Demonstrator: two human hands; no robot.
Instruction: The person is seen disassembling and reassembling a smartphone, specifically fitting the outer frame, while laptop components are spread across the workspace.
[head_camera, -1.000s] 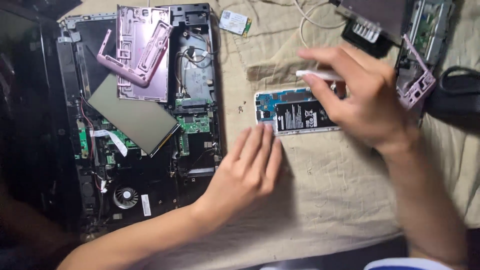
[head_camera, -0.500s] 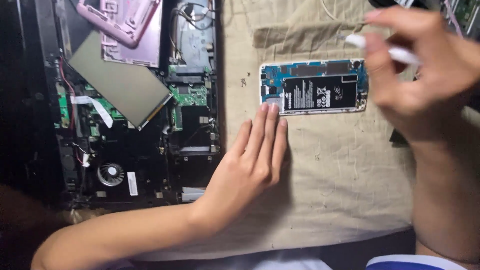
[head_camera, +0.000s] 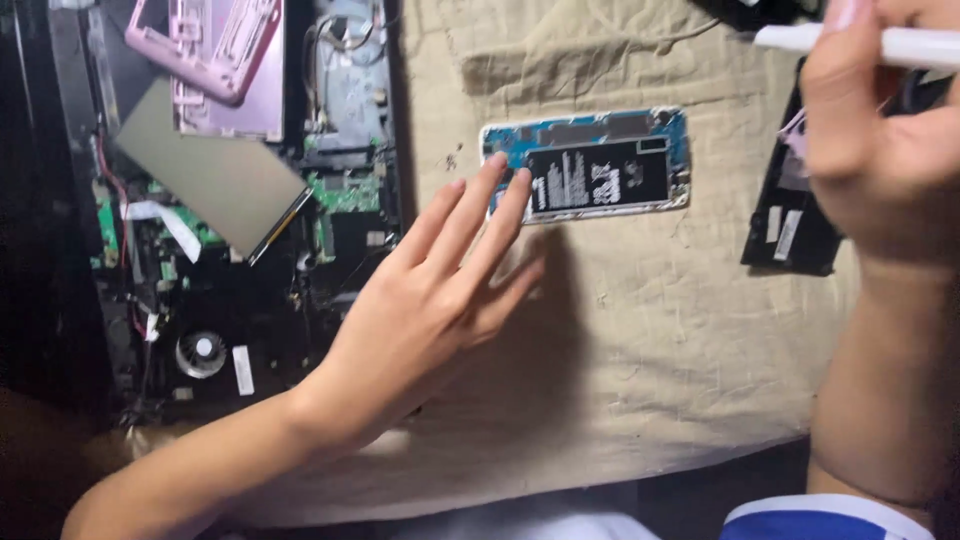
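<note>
The opened phone (head_camera: 585, 163), back cover off and black battery showing, lies on the beige cloth (head_camera: 640, 340), right of the opened laptop (head_camera: 230, 200) with its fan and green boards. The left hand (head_camera: 430, 300) reaches in flat, fingers spread and holding nothing, two fingertips at the phone's left end. Far right, the right hand (head_camera: 880, 160) pinches a white pen-like tool (head_camera: 860, 42), well above the phone.

Blue circuit board (head_camera: 590, 135) under black battery (head_camera: 598, 178) with white print. White pen (head_camera: 905, 45); beige cloth (head_camera: 640, 340); pink casing (head_camera: 215, 50); green laptop motherboard (head_camera: 345, 192).
</note>
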